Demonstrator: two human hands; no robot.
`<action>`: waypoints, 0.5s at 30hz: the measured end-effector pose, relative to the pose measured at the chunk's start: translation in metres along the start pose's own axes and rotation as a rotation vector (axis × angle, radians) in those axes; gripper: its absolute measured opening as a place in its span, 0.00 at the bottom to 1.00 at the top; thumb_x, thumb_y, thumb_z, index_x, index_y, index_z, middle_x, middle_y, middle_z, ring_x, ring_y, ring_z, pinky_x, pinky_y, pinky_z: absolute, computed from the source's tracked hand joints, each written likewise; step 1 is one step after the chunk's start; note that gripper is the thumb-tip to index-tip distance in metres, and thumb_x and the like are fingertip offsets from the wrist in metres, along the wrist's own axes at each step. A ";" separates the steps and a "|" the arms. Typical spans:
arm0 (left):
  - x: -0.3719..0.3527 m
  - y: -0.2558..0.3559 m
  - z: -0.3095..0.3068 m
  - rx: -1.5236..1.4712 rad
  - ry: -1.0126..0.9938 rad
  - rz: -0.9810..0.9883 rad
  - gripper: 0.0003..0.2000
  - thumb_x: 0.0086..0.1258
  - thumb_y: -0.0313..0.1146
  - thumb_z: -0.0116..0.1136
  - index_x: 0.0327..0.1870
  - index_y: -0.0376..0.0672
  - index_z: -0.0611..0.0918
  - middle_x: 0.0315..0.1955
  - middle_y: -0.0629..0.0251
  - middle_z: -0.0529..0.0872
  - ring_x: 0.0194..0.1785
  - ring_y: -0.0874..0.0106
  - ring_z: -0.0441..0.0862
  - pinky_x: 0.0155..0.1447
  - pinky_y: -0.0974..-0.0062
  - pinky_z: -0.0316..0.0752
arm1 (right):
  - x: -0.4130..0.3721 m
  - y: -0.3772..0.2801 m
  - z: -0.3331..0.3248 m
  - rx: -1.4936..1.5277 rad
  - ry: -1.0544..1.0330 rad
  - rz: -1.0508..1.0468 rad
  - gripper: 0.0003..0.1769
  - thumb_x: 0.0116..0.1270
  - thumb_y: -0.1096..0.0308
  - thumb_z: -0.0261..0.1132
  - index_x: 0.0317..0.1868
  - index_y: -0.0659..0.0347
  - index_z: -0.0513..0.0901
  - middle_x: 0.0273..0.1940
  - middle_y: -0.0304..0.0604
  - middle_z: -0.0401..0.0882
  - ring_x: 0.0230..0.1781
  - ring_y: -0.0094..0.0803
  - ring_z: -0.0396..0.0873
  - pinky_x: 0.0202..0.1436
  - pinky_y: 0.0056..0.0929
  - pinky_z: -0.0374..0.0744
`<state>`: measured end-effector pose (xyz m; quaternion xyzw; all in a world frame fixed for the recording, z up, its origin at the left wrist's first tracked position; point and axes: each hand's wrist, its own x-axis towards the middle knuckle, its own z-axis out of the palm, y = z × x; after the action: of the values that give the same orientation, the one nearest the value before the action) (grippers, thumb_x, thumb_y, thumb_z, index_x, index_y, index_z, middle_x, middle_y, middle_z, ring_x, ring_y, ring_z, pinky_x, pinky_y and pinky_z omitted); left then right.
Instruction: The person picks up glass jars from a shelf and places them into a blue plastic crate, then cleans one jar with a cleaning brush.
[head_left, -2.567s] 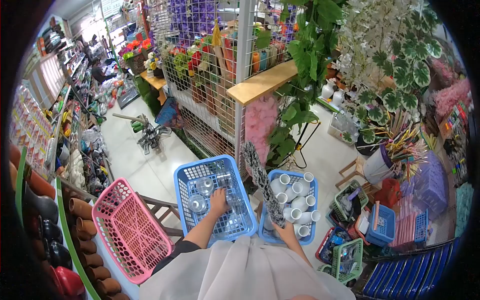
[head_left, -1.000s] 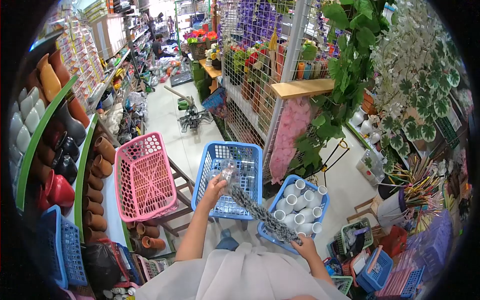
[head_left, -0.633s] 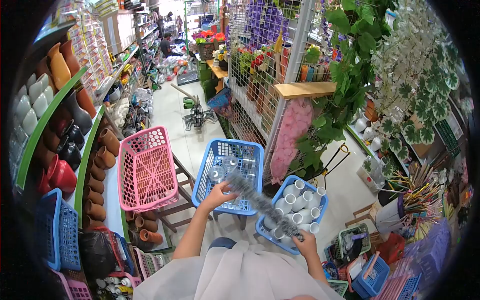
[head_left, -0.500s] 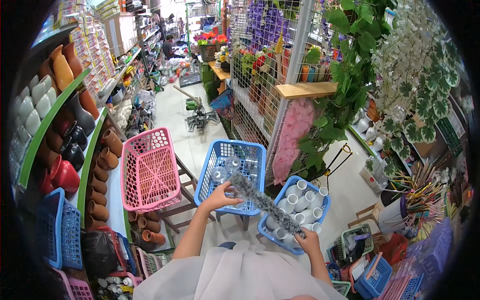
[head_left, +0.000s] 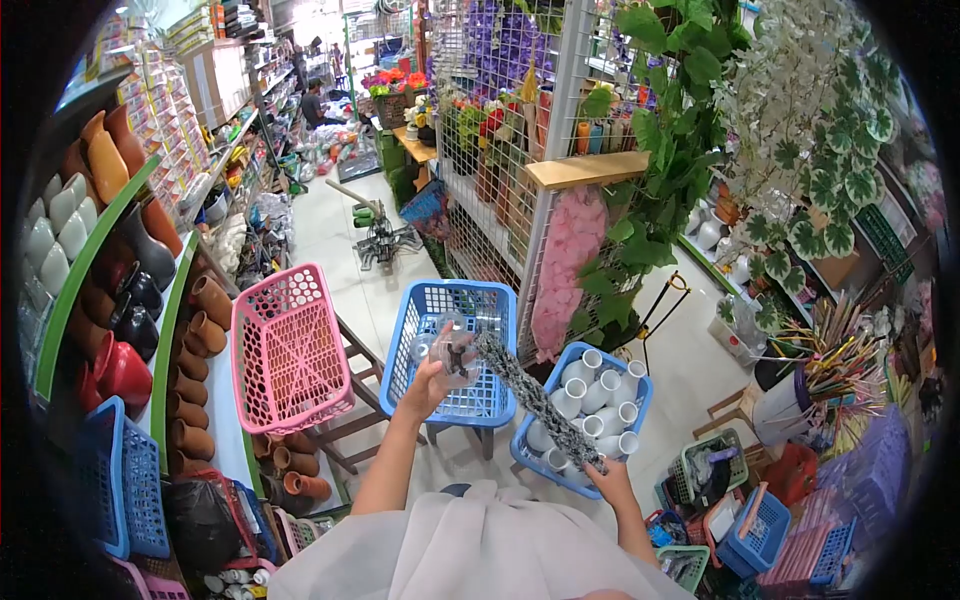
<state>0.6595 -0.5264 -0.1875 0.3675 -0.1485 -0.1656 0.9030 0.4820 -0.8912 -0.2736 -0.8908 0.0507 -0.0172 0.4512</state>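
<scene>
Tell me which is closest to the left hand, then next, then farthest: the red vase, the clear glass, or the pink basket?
1. Clear glass, held in the left hand.
2. Pink basket, just to its left.
3. Red vase, far over on the left side.

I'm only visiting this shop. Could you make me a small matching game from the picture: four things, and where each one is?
Things:
1. clear cup
2. grey duster
3. white cups
4. pink basket

Places:
A. in the blue basket at the right
B. held in the left hand
C. beside the clay pots
D. held in the right hand

Pairs: 1-B, 2-D, 3-A, 4-C
</scene>
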 end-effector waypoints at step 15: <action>0.015 -0.023 -0.015 -0.443 0.413 0.271 0.27 0.65 0.48 0.60 0.63 0.51 0.70 0.57 0.55 0.76 0.62 0.55 0.72 0.65 0.54 0.71 | 0.008 -0.015 0.044 0.092 -0.010 0.066 0.21 0.60 0.54 0.69 0.44 0.63 0.85 0.31 0.56 0.84 0.31 0.43 0.84 0.39 0.37 0.78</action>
<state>0.6742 -0.5386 -0.2125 0.1648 0.0298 0.0059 0.9859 0.4939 -0.8483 -0.2877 -0.8671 0.0769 -0.0003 0.4922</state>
